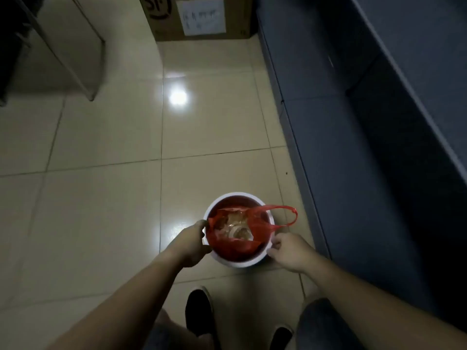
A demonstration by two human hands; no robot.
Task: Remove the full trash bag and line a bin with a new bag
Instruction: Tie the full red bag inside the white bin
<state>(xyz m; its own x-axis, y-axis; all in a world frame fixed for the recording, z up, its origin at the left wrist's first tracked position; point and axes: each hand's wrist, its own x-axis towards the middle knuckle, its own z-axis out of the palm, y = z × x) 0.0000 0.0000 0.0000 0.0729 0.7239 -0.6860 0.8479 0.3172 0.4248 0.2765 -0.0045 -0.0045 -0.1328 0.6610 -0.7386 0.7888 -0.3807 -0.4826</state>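
Because the thin red plastic trash bag [237,238] sits slack inside the small round white plastic bin [270,221] rather than stretched over its rim, a careless pull looks like the main hazard: the film seems flimsy enough to stretch or tear at a handle if the load is lifted by one loop alone. One loop handle [283,213] hangs out over the bin's right edge, well clear of either hand, while the opposite edge of the bag lies against the left side of the rim. Inside, crumpled clear and pale wrappers show through the mouth; they look light, but anything wet beneath could drip on lifting, and that cannot be judged from here. The bin itself is light-looking and smooth-walled, so it may rise or tip with the bag if nothing pins it down.

At the left side of the rim the left hand [194,245] is curled, its fingertips touching the bin's edge where the red film meets it; whether it pinches the film or only the rim is unclear. At the right side the right hand [289,251] is loosely closed beside the bin's wall, thumb and fingers pinched together, and I cannot tell what, if anything, it holds.

The bin stands on a glossy cream tiled floor [101,198], which is slick and reflective, so the base could slide. A dark grey cabinet [353,160] runs close along the right, a brown cardboard box [197,18] stands far ahead, and black shoes [199,314] are planted just behind the bin.
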